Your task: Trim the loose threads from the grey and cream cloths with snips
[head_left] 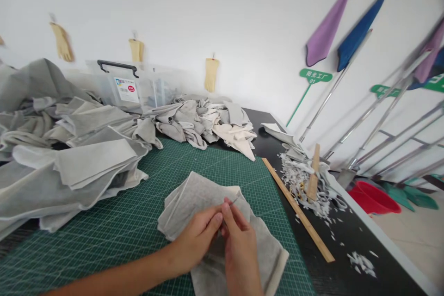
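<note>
Several grey cloth pieces [204, 194] lie stacked and fanned out on the green cutting mat [166, 162], in front of me. Over them, my left hand [199, 238] and my right hand [239, 245] meet with their fingertips together. Both hands are pinched closed. A thin dark tip shows just above the right fingertips; what the fingers hold is too small to make out. Below the hands, the grey cloth continues to the bottom edge, with a paler folded strip at its right side.
Grey cloth heaps [90, 120] cover the left and back, before a clear plastic box [121, 85]. A wooden ruler [298, 210] lies right of the cloth, near scraps [298, 175] and another wooden piece [314, 173]. A red basin [374, 198] stands beyond the table edge.
</note>
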The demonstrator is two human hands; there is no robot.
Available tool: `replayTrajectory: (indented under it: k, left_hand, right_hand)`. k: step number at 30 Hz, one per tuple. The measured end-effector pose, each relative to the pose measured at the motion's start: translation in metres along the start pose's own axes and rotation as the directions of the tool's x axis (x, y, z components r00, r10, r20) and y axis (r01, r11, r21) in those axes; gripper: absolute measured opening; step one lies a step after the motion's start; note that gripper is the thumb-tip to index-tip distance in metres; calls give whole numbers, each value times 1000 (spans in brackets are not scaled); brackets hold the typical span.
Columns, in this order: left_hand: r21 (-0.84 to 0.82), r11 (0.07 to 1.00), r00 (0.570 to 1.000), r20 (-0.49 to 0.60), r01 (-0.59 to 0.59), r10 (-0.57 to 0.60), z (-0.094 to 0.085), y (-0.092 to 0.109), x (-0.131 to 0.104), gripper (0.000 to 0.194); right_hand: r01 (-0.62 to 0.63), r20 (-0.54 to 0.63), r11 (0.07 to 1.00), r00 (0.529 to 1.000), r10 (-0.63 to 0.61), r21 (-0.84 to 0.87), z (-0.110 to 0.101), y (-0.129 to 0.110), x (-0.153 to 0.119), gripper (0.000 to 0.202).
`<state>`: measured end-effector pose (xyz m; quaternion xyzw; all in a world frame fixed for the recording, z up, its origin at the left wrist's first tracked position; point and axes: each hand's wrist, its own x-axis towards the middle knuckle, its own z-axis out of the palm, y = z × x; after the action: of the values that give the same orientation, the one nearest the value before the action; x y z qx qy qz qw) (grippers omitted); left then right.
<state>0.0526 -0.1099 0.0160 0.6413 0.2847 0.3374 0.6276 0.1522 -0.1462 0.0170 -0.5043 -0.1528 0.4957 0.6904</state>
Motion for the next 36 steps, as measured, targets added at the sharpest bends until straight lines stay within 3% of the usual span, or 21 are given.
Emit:
replayTrajectory:
  k: [6,10,14,18,24,29,32,34,36]
  left_hand:
    - [160,987,1000,20,-25,22,-6,-6,-19,51]
    - [383,921,997,8,-75,78,-8,8,-21,49]
    - [575,803,988,97,-156,122,-4,22,-19,50]
    - [645,754,992,101,-125,79,7,33,-22,52]
    - [713,692,980,194,-110,-44,19,48,-26,52]
    - [735,644,947,317,-211,-51,42,59,-25,57]
    - [696,664,889,446,-273,-101,64,56,-32,60]
    - [693,680,888,439,-239,-135,72,50,-42,58]
    - [715,680,922,356,-161,-155,69,44,-51,56]
  right_hand:
    - [122,9,967,992,-123,-224,-9,5,-10,30]
    - [118,67,976,992,-107,-181,4,-9,-16,29]
    - [107,113,987,989,-93,-122,7,-16,-15,28]
    - [157,75,988,985,-156,-7,-3,-12,-23,27]
    - [86,49,988,994,-93,128,-13,-13,-33,26]
    - [36,3,984,999,-38,172,-45,-27,-47,29]
    - [33,-164,989,986,-9,146,-77,-26,-64,29]
    - [19,-208,992,978,8,127,-87,-19,-74,28]
    - [-6,-137,995,990,20,102,-81,-13,-78,31]
